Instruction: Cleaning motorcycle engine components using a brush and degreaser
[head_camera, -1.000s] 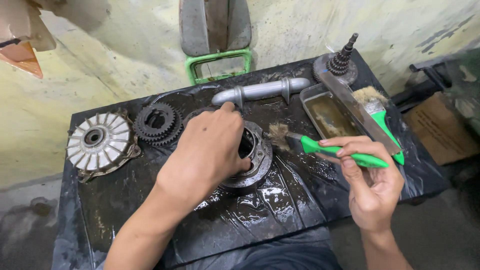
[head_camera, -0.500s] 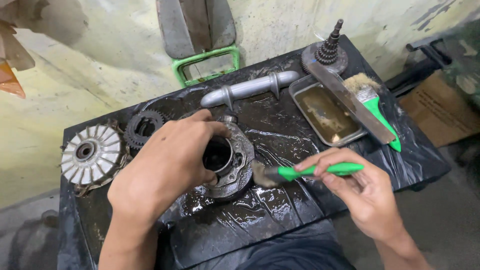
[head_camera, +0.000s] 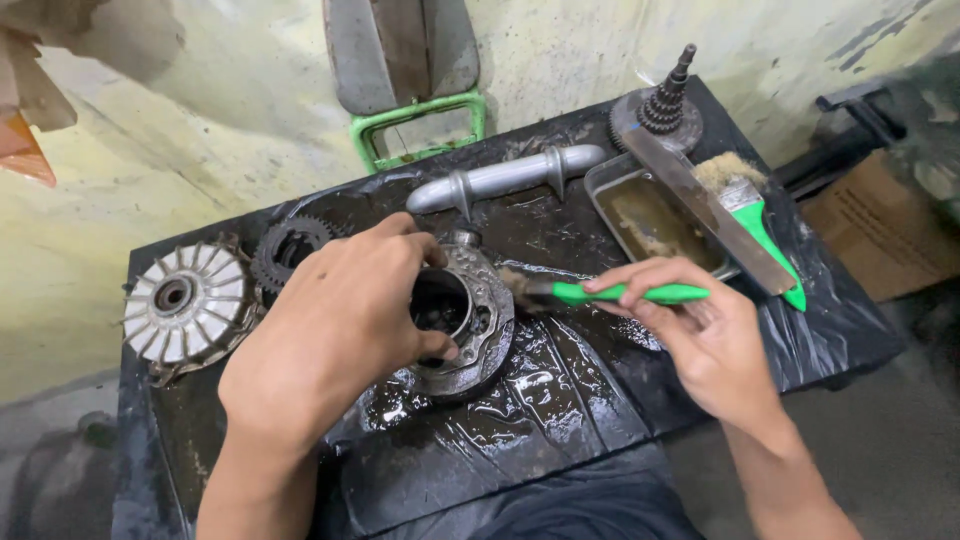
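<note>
The round metal housing (head_camera: 462, 325) is grasped at its rim by the left hand (head_camera: 335, 335) at the centre of the black-covered tabletop (head_camera: 480, 450); since the earlier frame it has been tilted further towards the right. The green-handled brush (head_camera: 600, 293) is clenched in the right hand (head_camera: 700, 335), bristles now touching the housing. A brown cardboard box (head_camera: 885, 235) is seen far right, beside the tabletop.

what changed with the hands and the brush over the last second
The left hand tipped the round metal part up so its bore shows. The right hand brought the green brush bristles onto its rim. Both grips held. The finned disc, tray and second brush stayed put.
</note>
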